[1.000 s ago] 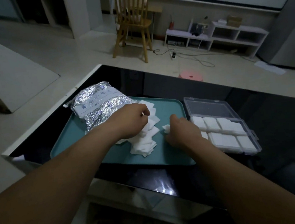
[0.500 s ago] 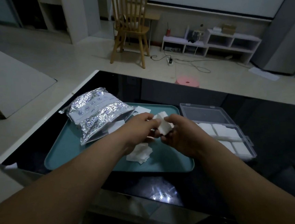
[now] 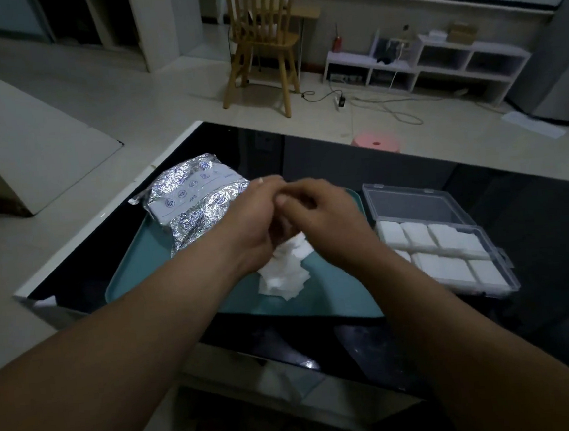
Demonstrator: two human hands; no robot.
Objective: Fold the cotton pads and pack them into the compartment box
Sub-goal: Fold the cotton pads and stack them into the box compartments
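My left hand [image 3: 248,225] and my right hand [image 3: 326,216] meet fingertip to fingertip above the teal tray [image 3: 150,265]. Together they pinch a cotton pad [image 3: 260,180]; only a sliver of white shows at the fingertips. Under the hands a loose pile of white cotton pads [image 3: 283,277] lies on the tray. The clear compartment box [image 3: 409,204] stands right of the tray with its lid open, and its visible compartments hold folded pads [image 3: 452,262].
A crumpled silver foil bag [image 3: 192,202] lies on the tray's far left part. Everything rests on a glossy black table [image 3: 535,227]. On the floor beyond are a pink stool [image 3: 376,142], a wooden chair [image 3: 261,45] and cables.
Both hands rose from the pile with one pad and closed together over it. The pad, plainly visible half a second ago, is now almost hidden between the fingers.
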